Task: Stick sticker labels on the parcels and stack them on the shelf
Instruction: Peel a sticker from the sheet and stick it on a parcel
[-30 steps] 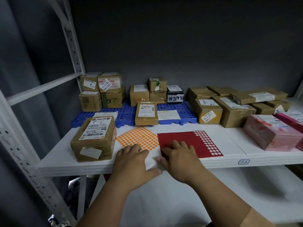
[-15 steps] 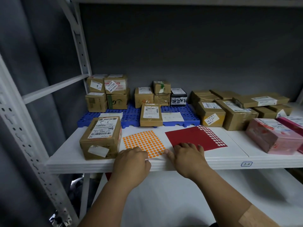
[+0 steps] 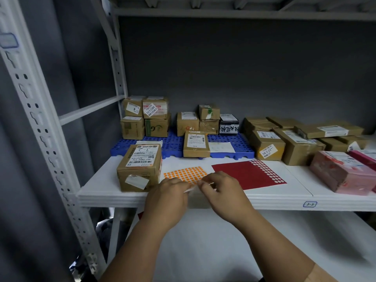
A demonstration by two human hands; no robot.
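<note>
Blue perforated pallet (image 3: 242,148) on the white board; grey wall (image 3: 244,68) behind — a "3-2" tag (image 3: 309,204) on the front edge.

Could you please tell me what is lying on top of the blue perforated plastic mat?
On the blue perforated plastic mat stand brown cardboard parcels, one black-and-white box and a flat white paper. Anything behind the parcels is hidden.

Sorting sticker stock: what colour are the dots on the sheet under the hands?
Orange dots on a white sheet, head view.

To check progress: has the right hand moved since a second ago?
Yes: the right hand left the red sheet, moving left to the orange sticker sheet.
</note>
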